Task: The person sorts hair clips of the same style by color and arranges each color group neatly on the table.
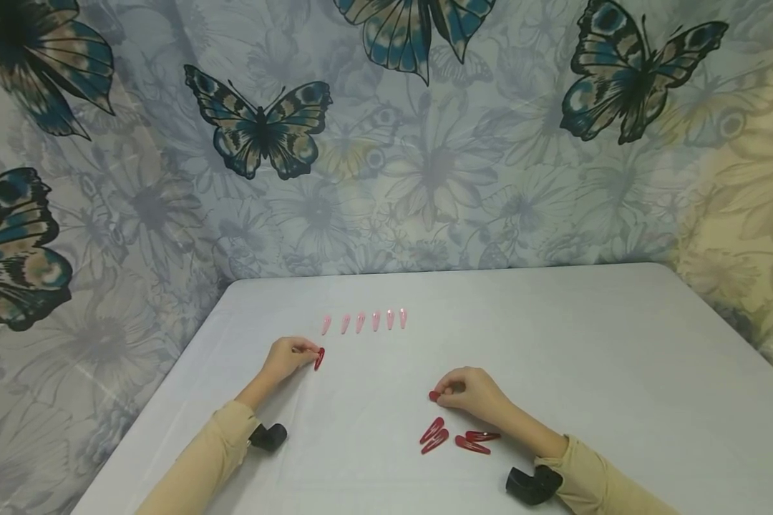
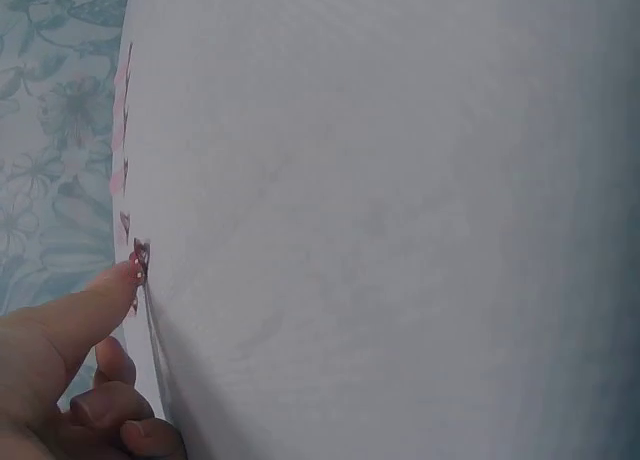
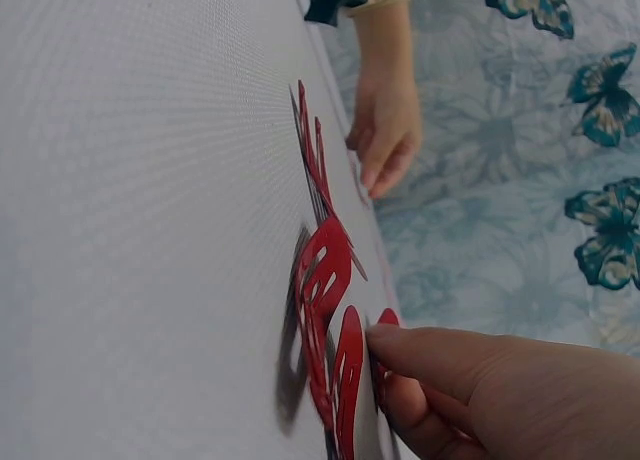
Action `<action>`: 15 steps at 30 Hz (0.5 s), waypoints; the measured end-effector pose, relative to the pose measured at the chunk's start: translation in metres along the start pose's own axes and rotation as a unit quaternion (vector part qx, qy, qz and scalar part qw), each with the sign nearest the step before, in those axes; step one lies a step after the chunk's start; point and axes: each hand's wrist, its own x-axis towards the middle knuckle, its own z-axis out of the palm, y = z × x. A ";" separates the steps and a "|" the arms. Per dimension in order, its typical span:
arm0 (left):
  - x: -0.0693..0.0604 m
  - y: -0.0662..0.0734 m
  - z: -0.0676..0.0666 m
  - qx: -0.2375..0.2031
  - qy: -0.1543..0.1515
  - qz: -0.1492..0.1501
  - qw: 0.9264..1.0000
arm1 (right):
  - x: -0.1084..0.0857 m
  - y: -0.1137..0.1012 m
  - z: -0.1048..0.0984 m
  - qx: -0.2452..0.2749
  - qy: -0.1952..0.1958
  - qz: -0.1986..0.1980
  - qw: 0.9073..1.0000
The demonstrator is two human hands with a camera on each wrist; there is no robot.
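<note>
Between thumb and finger my left hand (image 1: pixel 288 357) pinches a red hair clip (image 1: pixel 319 359), just below the left end of a row of pink clips (image 1: pixel 361 322). The left wrist view shows my left hand (image 2: pixel 75 350) with its thumb at the red clip (image 2: pixel 141 260). Over to the right, my right hand (image 1: pixel 473 393) pinches another red clip (image 1: pixel 434 395), mostly hidden by the fingers. Several red clips (image 1: pixel 434 442) lie in two groups below that hand; in the right wrist view they appear (image 3: pixel 325 270) beside my right hand (image 3: pixel 480 385).
A white table (image 1: pixel 586 343) spreads under both arms. Behind it hangs cloth (image 1: pixel 438 164) printed with flowers and butterflies. Black devices (image 1: pixel 533 485) are strapped at both wrists, over light yellow sleeves.
</note>
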 end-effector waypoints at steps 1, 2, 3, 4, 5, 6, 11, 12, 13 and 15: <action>-0.001 -0.001 0.000 0.001 -0.004 -0.001 1.000 | 0.000 0.000 0.000 -0.002 0.001 -0.003 1.000; -0.001 -0.001 0.000 0.004 -0.009 0.001 1.000 | 0.000 0.000 -0.001 -0.003 0.001 -0.004 1.000; -0.001 -0.001 0.000 0.007 -0.012 0.001 1.000 | 0.000 0.000 -0.001 -0.004 0.001 -0.005 1.000; -0.002 -0.001 0.000 0.012 -0.015 0.001 1.000 | 0.001 0.000 -0.001 -0.005 0.001 -0.005 1.000; -0.002 -0.001 0.000 0.015 -0.017 0.002 1.000 | 0.001 -0.001 -0.002 -0.006 -0.001 -0.003 1.000; -0.002 0.000 -0.001 0.018 -0.018 0.003 1.000 | 0.001 -0.001 -0.002 -0.004 -0.003 -0.002 1.000; -0.004 0.003 -0.002 0.023 -0.022 0.011 0.999 | 0.004 -0.002 -0.005 0.022 -0.022 0.013 0.999; -0.004 0.003 -0.002 0.026 -0.022 0.013 0.999 | 0.005 -0.001 -0.006 0.030 -0.025 0.017 0.999; -0.005 0.004 -0.003 0.028 -0.022 0.015 0.999 | 0.006 -0.001 -0.007 0.038 -0.030 0.022 0.999; -0.006 0.005 -0.003 0.034 -0.021 0.017 0.999 | 0.008 0.000 -0.009 0.053 -0.038 0.030 0.997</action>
